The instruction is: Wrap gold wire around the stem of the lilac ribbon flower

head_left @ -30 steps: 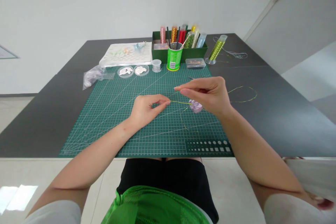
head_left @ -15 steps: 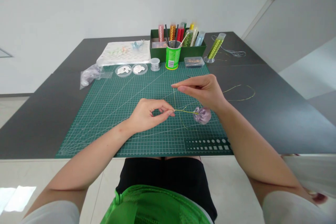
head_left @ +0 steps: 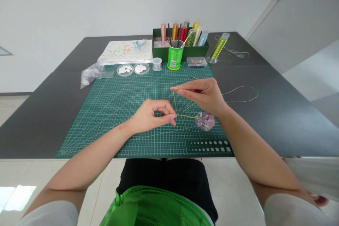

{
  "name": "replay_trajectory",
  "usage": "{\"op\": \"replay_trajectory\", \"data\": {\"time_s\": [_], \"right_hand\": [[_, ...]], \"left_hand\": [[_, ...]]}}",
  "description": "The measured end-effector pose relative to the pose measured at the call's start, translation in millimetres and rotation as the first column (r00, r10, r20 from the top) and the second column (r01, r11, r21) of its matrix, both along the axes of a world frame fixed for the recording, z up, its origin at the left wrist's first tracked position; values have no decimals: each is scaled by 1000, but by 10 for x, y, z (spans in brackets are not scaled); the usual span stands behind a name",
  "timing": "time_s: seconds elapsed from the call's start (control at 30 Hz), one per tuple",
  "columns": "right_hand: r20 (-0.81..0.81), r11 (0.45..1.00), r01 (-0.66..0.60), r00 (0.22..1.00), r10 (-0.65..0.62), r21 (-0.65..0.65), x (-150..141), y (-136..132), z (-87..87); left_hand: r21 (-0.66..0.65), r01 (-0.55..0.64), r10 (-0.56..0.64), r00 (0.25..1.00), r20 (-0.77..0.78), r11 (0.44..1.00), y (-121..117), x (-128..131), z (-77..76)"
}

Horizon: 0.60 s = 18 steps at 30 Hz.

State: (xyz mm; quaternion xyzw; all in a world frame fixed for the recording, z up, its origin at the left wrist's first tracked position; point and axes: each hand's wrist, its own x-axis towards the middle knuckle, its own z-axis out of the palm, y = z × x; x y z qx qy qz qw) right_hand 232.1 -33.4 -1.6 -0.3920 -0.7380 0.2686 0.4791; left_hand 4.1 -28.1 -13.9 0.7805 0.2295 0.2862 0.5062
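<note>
My left hand (head_left: 153, 116) is closed in a pinch on the free end of a thin yellow-green stem (head_left: 186, 116). At the stem's right end is a pale purple flower (head_left: 205, 121), with its gathered side facing me. Above and to the right, my right hand (head_left: 202, 93) pinches a fine yellow-green thread (head_left: 174, 102) that runs down to the stem beside my left fingertips. The rest of the thread loops out past my right wrist onto the dark table. Below both hands lies a green cutting mat (head_left: 106, 113).
A green can (head_left: 175, 56) with tools stands before a dark green box (head_left: 160, 54) of thread spools. A yellow-green spool (head_left: 219, 47), clear case (head_left: 196, 62), two small dishes (head_left: 125, 70), a white spool (head_left: 157, 64), a plastic bag (head_left: 91, 74) and a white pad (head_left: 124, 52) surround the mat.
The flower has turned and dropped slightly, showing more of its gathered side. My right fingertips have shifted a little left and down. Both pinches stay closed.
</note>
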Motion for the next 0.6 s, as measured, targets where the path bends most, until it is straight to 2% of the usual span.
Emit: {"op": "replay_trajectory", "data": {"time_s": [0.13, 0.27, 0.47, 0.6], "right_hand": [[27, 999, -26, 999, 27, -44, 7, 54, -46], [39, 989, -85, 995, 90, -125, -1, 97, -97], [6, 962, -189, 981, 194, -197, -16, 161, -203], [30, 966, -174, 983, 183, -194, -2, 195, -274]], "left_hand": [[-96, 28, -20, 996, 85, 995, -3, -17, 32], [-181, -9, 39, 986, 160, 983, 18, -17, 3], [-205, -193, 247, 926, 285, 959, 97, 1, -71], [-151, -344, 375, 862, 341, 927, 168, 0, -96]]}}
